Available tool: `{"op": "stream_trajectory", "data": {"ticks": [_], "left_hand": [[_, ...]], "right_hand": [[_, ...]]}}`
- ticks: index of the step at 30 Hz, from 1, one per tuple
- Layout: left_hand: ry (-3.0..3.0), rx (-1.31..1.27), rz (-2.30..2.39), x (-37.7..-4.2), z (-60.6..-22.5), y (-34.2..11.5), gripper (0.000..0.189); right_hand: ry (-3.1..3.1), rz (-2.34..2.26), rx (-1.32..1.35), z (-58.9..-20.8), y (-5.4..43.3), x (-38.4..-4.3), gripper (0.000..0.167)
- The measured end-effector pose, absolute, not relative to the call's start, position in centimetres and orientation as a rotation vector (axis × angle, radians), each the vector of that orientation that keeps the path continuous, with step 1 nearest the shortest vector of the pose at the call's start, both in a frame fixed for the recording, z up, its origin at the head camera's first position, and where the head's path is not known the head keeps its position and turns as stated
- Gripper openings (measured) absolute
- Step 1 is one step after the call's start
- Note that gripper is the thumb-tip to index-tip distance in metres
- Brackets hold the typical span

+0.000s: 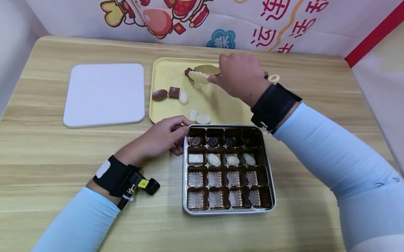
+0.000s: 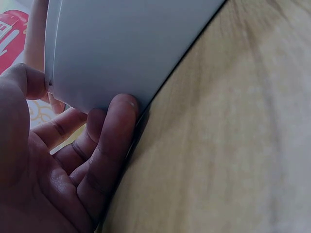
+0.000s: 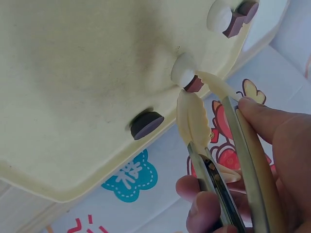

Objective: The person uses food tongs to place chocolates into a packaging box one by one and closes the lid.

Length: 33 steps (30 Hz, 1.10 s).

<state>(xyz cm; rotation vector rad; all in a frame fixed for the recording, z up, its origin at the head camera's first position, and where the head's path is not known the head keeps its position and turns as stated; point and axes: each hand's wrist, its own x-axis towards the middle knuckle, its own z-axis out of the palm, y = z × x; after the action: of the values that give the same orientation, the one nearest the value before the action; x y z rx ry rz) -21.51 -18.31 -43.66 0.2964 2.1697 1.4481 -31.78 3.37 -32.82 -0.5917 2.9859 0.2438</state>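
My right hand [image 1: 243,75] grips a pair of tongs [image 3: 248,160] with pale cream scalloped tips. Over the far side of the yellow tray [image 1: 229,106], the parted tips stand around a square brown chocolate [image 3: 194,84], with a white chocolate [image 3: 183,68] right beside it. At the far left corner of a square metal tin [image 1: 230,211], my left hand [image 1: 160,137] holds the rim and side, thumb up at the rim and fingers curled against the wall. Inside the tin is a brown divided insert; its far row has dark swirled chocolates [image 1: 213,141], and the second row white ones [image 1: 213,159].
More chocolates lie on the tray: a brown oval [image 1: 159,94], a brown square [image 1: 174,92] and several white pieces. A dark chocolate [image 3: 146,125] sits near the tray's edge. Left of the tray lies a white lid-like panel [image 1: 104,93]. A printed backdrop [image 1: 234,14] rises behind the table.
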Motion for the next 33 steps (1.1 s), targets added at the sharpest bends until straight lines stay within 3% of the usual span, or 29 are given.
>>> {"op": "stream_trajectory", "data": {"ticks": [12,21,33], "left_hand": [[2.192,0.286,1.410,-21.6,-43.6,-18.2,0.027],[2.167,0.277,1.434,-21.6,-44.0,-18.0,0.029],[2.198,0.271,1.404,-21.8,-44.1,-18.0,0.026]], "right_hand": [[2.832,-0.194,-0.472,-31.8,11.3,-28.8,0.067],[2.790,-0.162,-0.364,-33.3,15.7,-26.2,0.071],[3.179,-0.255,-0.415,-35.0,16.7,-23.7,0.056]]}}
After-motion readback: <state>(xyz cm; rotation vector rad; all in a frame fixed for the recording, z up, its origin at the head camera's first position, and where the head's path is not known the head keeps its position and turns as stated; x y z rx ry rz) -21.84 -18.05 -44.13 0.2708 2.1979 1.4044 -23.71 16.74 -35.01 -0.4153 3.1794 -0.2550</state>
